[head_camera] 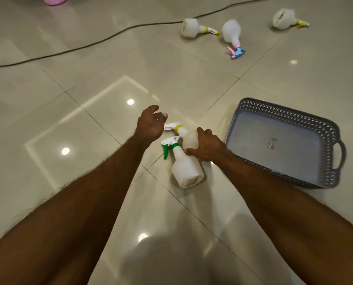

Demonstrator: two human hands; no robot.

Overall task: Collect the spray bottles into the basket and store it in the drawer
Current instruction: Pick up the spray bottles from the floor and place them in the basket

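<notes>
Two white spray bottles lie on the tiled floor in the middle. My right hand (pixel 207 146) is closed around the yellow-collared bottle (pixel 189 136). The green-triggered bottle (pixel 185 167) lies just below it, untouched. My left hand (pixel 151 125) hovers by the yellow-collared bottle's nozzle with its fingers loosely curled and nothing in them. A grey-blue lattice basket (pixel 284 122) with no bottles in it sits on the floor to the right of my right hand. Three more white bottles lie far off: a yellow-collared one (pixel 192 27), a pink-and-blue-triggered one (pixel 232 32) and one at the far right (pixel 284 19).
A dark cable (pixel 101 41) runs across the floor at the back. A pink object (pixel 54 0) sits at the top left edge. The glossy tiles reflect ceiling lights.
</notes>
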